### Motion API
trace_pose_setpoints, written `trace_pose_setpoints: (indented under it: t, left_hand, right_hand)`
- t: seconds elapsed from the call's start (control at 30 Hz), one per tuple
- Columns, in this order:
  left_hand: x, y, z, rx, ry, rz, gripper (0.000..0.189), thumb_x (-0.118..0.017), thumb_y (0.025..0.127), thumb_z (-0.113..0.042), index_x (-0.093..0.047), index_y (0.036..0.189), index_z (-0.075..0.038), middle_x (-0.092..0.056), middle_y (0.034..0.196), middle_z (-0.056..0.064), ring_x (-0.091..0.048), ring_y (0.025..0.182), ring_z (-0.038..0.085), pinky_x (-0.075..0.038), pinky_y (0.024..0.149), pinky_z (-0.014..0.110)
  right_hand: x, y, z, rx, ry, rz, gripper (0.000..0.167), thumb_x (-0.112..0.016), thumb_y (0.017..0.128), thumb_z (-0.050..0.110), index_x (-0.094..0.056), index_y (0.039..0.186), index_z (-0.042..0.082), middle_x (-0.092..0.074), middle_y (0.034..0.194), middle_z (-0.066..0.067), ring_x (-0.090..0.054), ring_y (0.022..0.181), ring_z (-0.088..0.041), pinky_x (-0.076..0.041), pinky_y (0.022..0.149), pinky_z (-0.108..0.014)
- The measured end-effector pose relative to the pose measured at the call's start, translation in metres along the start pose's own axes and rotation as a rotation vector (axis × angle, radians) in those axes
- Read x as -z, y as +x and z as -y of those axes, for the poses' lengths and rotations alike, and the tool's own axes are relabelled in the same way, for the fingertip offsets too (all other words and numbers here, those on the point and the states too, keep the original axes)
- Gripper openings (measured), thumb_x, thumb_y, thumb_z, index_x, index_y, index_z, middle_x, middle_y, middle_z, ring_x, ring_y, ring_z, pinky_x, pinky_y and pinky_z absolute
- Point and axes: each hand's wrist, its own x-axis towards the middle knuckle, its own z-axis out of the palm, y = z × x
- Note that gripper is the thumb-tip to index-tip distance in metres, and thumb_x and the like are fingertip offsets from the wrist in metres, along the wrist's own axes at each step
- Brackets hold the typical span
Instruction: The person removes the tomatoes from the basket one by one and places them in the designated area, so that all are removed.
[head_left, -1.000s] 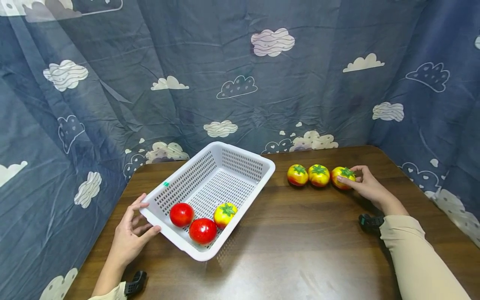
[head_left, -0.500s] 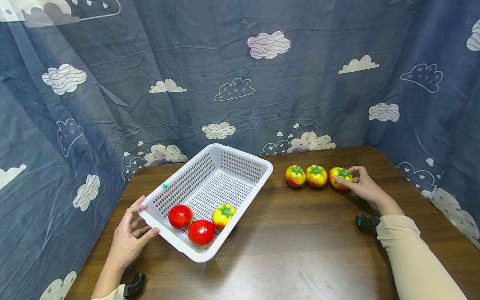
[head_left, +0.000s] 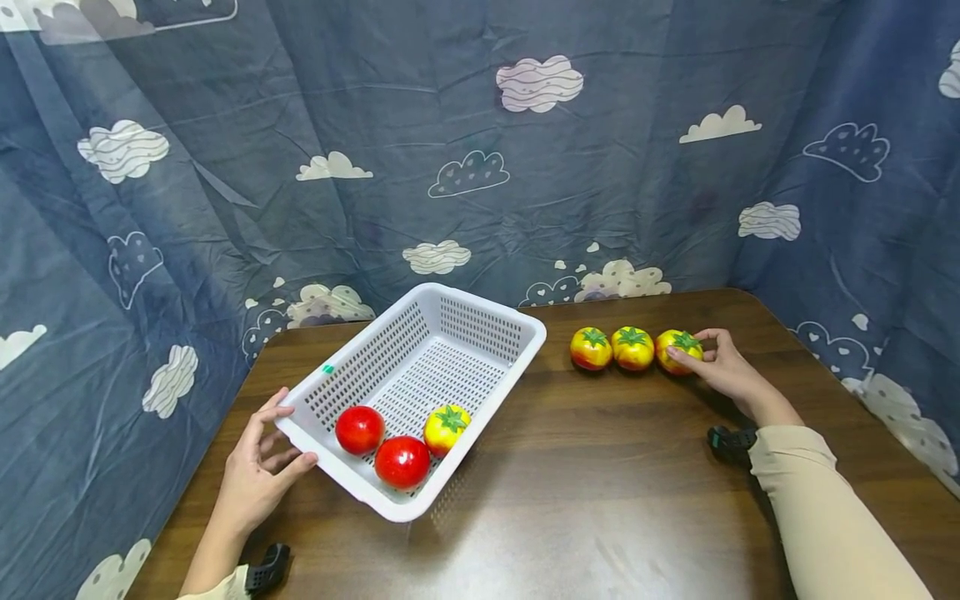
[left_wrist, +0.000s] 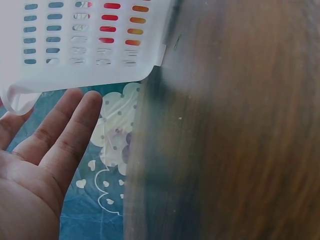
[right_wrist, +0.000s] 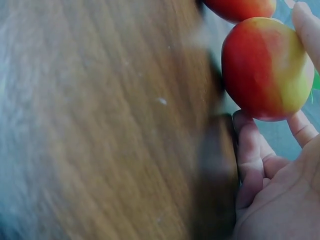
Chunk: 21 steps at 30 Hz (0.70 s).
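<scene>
My right hand point(head_left: 723, 367) is at the rightmost of three yellow-and-red tomatoes point(head_left: 677, 348) with green leafy tops. Its thumb is at the near side and its fingers at the far side; the right wrist view shows the red and yellow underside of this tomato point(right_wrist: 265, 70) between them. The other two, a middle tomato point(head_left: 633, 348) and a left tomato point(head_left: 591, 348), sit beside it in a row. My left hand point(head_left: 258, 471) touches the near-left end of a white perforated basket point(head_left: 352, 490); in the left wrist view its fingers point(left_wrist: 82, 125) reach out straight below the rim.
Inside the basket's near end lie two red round fruits point(head_left: 402, 462) and one yellow tomato point(head_left: 447, 429). The brown wooden table point(head_left: 585, 492) extends in front and to the right. A dark blue cloth with cloud prints point(head_left: 465, 100) hangs behind the table and at both sides.
The head view has shifted slightly. Both hands, the basket and the tomatoes keep their places relative to one another.
</scene>
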Motion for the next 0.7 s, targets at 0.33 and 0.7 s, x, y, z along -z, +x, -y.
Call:
trace_pose_setpoints:
  t: [0.33, 0.7]
  left_hand:
    - [-0.003, 0.001, 0.002, -0.016, -0.020, 0.001, 0.074, -0.085, 0.081, 0.013, -0.050, 0.146, 0.002, -0.040, 0.167, -0.014, -0.067, 0.112, -0.008, -0.065, 0.085, 0.017]
    - [-0.001, 0.000, 0.002, -0.038, -0.022, -0.001, 0.075, -0.085, 0.080, 0.016, -0.050, 0.145, 0.003, -0.040, 0.167, -0.015, -0.067, 0.112, -0.008, -0.063, 0.085, 0.015]
  right_hand:
    - [0.008, -0.002, -0.004, -0.048, 0.003, 0.062, 0.098, -0.055, 0.105, 0.060, -0.003, 0.161, -0.002, -0.037, 0.147, -0.042, -0.046, 0.128, -0.049, -0.047, 0.094, -0.042]
    - [0.014, -0.004, -0.006, 0.012, 0.086, 0.151, 0.072, -0.043, 0.112, 0.037, -0.002, 0.157, -0.002, -0.031, 0.152, -0.042, -0.037, 0.138, -0.054, -0.035, 0.110, -0.066]
